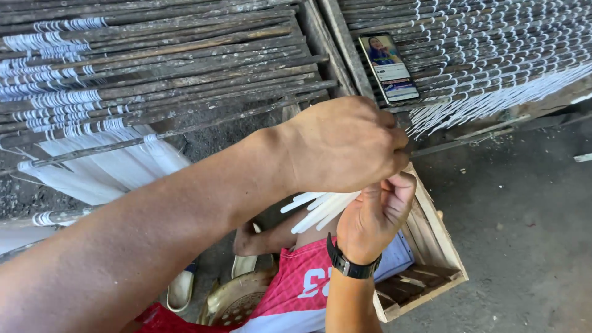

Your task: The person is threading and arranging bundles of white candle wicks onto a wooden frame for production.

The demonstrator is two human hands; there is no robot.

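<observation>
My left hand (342,145) reaches in from the lower left, its fingers closed at the top end of a bundle of thin white candles (320,209). Just below it, my right hand (376,216), with a black watch on the wrist, grips the same bundle from the right. The candles fan out to the left between the two hands. Their upper ends are hidden behind my left fist. Both hands are just in front of a rack of dark rods (185,68) wound with white strings.
A phone (390,68) with a lit screen lies on a second rack (493,49) at the upper right. A wooden crate (441,246) stands below my hands. Long white candles (105,166) hang from the left rack. A sandal (182,290) and a woven stool (234,302) sit on the grey floor.
</observation>
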